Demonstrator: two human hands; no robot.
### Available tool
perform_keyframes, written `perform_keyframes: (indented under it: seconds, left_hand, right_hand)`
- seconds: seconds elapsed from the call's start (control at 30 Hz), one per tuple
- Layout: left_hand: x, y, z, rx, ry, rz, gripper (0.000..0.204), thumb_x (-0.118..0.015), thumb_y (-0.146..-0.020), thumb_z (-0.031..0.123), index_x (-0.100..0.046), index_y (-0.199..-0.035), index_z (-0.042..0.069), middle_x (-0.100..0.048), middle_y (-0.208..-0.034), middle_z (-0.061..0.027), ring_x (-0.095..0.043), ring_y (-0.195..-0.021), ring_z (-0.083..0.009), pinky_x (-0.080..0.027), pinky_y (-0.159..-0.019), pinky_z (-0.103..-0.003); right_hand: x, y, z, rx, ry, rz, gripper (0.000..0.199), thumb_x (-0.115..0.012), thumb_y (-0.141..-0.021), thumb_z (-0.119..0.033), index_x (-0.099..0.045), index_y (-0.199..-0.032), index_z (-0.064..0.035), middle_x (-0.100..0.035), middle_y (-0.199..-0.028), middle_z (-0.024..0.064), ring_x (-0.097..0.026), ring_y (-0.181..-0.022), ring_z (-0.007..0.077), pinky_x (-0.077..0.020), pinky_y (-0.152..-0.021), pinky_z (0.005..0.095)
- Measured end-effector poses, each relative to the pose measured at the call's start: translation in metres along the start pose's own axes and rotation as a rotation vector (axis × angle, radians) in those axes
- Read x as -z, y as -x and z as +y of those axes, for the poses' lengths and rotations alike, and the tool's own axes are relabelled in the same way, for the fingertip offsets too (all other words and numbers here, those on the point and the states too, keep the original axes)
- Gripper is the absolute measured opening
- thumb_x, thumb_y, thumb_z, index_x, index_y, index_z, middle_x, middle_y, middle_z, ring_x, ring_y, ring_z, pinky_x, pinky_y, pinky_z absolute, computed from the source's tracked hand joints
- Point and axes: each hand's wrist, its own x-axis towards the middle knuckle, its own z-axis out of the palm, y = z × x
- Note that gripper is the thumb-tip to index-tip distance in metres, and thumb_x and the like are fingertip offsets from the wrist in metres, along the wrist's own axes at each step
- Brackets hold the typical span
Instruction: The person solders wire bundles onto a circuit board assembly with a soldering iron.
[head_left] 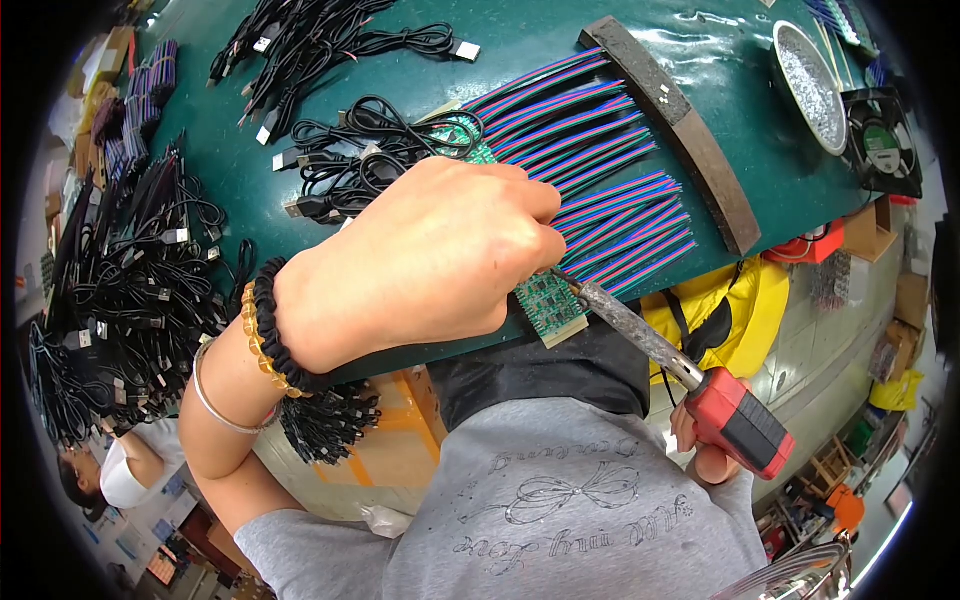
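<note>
My left hand [430, 250] is closed above a green circuit board panel [550, 303]. Its fingertips are hidden, so what they pinch cannot be made out. Several flat bundles of blue, pink, green and black wires [600, 130] run from the panel's right side. In my right hand [710, 464] is a soldering iron [735, 415] with a red and black handle. Its metal shaft points up and left, and the tip is at the panel's edge beside my left fingers. Black USB cables [385, 140] lie coiled along the panel's left side.
A dark metal bar [690, 140] lies across the green table beyond the wire ends. A bowl [810, 88] and a black fan [882, 145] stand at the far right. Piles of black cables [130, 300] cover the left. A yellow bag [745, 310] hangs beside the table.
</note>
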Motion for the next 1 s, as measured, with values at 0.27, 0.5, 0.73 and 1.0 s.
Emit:
perform_keyframes:
  seconds: [0.27, 0.5, 0.73, 1.0]
  left_hand:
    - [0.0, -0.003, 0.001, -0.036, -0.037, 0.004, 0.01, -0.062, -0.06, 0.0, -0.056, -0.066, 0.005, -0.051, -0.071, -0.0069, -0.056, -0.068, -0.0284, -0.047, -0.053, -0.038]
    - [0.002, -0.003, 0.001, -0.056, -0.079, -0.024, 0.013, -0.06, -0.059, 0.0, -0.057, -0.07, 0.007, -0.051, -0.074, -0.006, -0.057, -0.073, -0.0272, -0.047, -0.052, -0.038]
    - [0.004, -0.004, 0.002, -0.054, -0.085, -0.045, 0.013, -0.059, -0.06, 0.0, -0.057, -0.071, 0.007, -0.052, -0.075, -0.006, -0.057, -0.073, -0.0271, -0.047, -0.052, -0.038]
    - [0.006, -0.006, 0.001, -0.04, -0.07, -0.071, 0.014, -0.059, -0.06, 0.0, -0.058, -0.072, 0.006, -0.052, -0.076, -0.007, -0.058, -0.074, -0.0284, -0.048, -0.054, -0.039]
  right_hand:
    - [-0.006, -0.007, 0.015, 0.117, -0.296, -0.026, 0.019, -0.061, -0.079, -0.013, -0.058, -0.065, -0.0003, -0.058, -0.055, 0.0062, -0.055, -0.045, 0.0143, -0.0486, -0.047, 0.0276]
    - [0.008, 0.003, 0.003, -0.036, -0.037, -0.079, 0.024, -0.071, -0.078, -0.02, -0.06, -0.072, 0.0009, -0.062, -0.064, 0.0087, -0.059, -0.054, 0.0155, -0.0516, -0.054, 0.0305]
    - [0.01, 0.011, 0.019, 0.142, -0.225, -0.074, 0.042, -0.078, -0.076, -0.031, -0.062, -0.08, 0.0075, -0.065, -0.074, 0.0099, -0.061, -0.061, 0.0159, -0.051, -0.061, 0.025]
    - [0.007, 0.012, 0.012, 0.013, -0.005, -0.033, 0.053, -0.08, -0.074, -0.034, -0.063, -0.09, 0.0136, -0.067, -0.078, 0.0107, -0.063, -0.065, 0.0142, -0.0507, -0.065, 0.0224]
